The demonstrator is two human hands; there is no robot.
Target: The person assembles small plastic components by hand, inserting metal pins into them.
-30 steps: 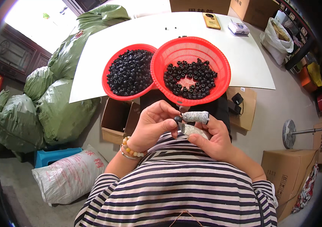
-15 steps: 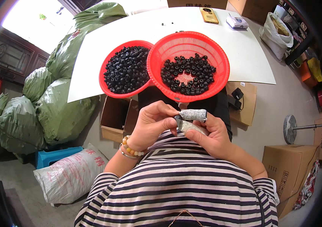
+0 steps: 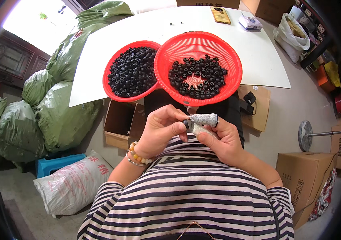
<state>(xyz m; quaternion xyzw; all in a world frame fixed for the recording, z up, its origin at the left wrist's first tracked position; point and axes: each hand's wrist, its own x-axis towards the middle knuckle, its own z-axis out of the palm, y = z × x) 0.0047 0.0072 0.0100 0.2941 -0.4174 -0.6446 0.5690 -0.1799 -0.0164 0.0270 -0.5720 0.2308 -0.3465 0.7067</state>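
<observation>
In front of my waist, my left hand (image 3: 160, 130) pinches a small round black piece (image 3: 185, 122) between thumb and fingertips. My right hand (image 3: 225, 142) grips a small knife (image 3: 199, 129) with a pale wrapped handle, its short blade against the black piece. A grey knitted finger sleeve (image 3: 203, 119) covers one right finger above the knife. Just beyond my hands is a red perforated basket (image 3: 235, 76) holding black ring-like pieces, with some of its bottom showing. Its rim overlaps a second red basket (image 3: 107, 82), at left, filled with similar black pieces.
Both baskets rest at the near edge of a white table (image 3: 262, 64). A yellow-cased phone (image 3: 220, 15) and a tissue pack (image 3: 250, 22) lie at its far side. Green sacks (image 3: 64, 120) crowd the left; a white sack (image 3: 74, 184) and cardboard box (image 3: 304, 176) flank me.
The blade and the black piece have shifted slightly against each other between my fingers. Both hands keep their hold, and the whole view has moved a little.
</observation>
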